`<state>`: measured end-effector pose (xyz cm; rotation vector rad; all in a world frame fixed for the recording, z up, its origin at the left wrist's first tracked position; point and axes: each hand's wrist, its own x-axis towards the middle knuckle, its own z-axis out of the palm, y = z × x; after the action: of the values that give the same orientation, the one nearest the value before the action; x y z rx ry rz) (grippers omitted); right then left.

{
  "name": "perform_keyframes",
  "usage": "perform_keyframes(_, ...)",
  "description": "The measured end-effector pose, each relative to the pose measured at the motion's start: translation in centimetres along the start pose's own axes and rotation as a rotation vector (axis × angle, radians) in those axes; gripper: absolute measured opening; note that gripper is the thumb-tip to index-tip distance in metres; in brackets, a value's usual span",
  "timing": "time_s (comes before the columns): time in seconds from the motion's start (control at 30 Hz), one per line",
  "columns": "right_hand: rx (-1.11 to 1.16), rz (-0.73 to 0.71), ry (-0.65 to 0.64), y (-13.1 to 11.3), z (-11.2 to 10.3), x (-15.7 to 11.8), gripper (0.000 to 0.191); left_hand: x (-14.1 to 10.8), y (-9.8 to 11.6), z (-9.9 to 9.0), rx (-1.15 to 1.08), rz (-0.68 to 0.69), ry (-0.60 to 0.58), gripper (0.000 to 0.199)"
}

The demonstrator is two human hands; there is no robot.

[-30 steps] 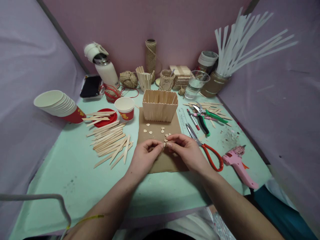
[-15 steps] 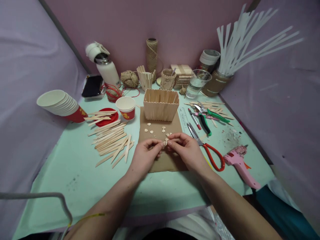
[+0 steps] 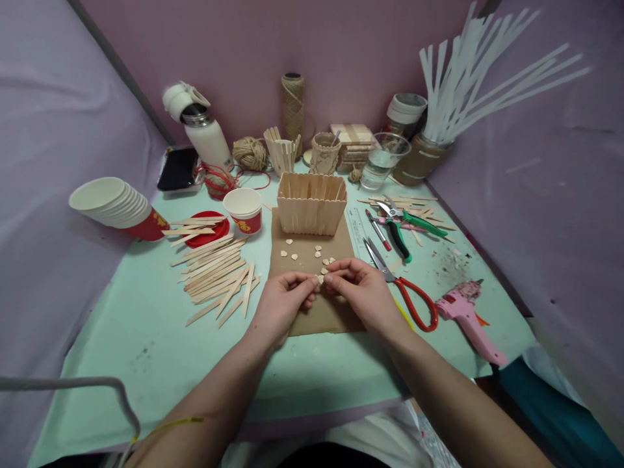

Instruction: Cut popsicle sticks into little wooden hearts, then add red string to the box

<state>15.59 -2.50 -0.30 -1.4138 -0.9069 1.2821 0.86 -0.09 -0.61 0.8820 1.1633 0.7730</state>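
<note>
Pale green table (image 3: 160, 383) bears cardboard sheet (image 3: 331, 320). Slatted wooden box (image 3: 312, 219) stands upright at sheet's far end. Left hand (image 3: 284, 300) and right hand (image 3: 363, 289) meet over sheet, thumb and fingers of each pinched nearly together. Loose heart-shaped chips (image 3: 289, 242) lie between hands and box. Small wooden piece (image 3: 320, 279) sits gripped between both hands' fingertips. Step seems fine two-handed handling of piece; next move calls for light, steady pinch.

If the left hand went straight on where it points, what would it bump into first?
The left hand would likely meet the right hand, with the small wooden piece between them; any gap is hard to judge.
</note>
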Motion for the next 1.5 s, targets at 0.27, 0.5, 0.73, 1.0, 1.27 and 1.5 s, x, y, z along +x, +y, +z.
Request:
perform_keyframes(0.27,-0.025,-0.013,-0.003,0.07,0.0,0.03,0.027,-0.07,0.2,0.2,-0.02,-0.032,0.002,0.019)
perform_keyframes(0.5,-0.033,-0.005,0.007,0.16,0.09,0.02,0.03,-0.17,0.41,0.24,-0.009,-0.034,0.01,0.021)
perform_keyframes(0.73,-0.048,-0.019,0.009,0.23,0.06,0.0,0.026,-0.14,0.42,0.31,-0.003,-0.059,-0.005,0.027)
perform_keyframes(1.0,-0.071,-0.014,0.004,0.18,0.15,-0.13,0.024,-0.16,0.39,0.24,0.029,-0.045,-0.021,0.026)
perform_keyframes(1.27,-0.147,-0.076,-0.046,0.52,-0.18,-0.21,0.018,-0.13,0.21,0.21,-0.005,-0.058,-0.03,0.023)
perform_keyframes(1.5,-0.214,-0.052,-0.054,0.55,-0.03,-0.23,0.02,-0.05,0.12,0.12,-0.019,-0.061,-0.031,0.023)
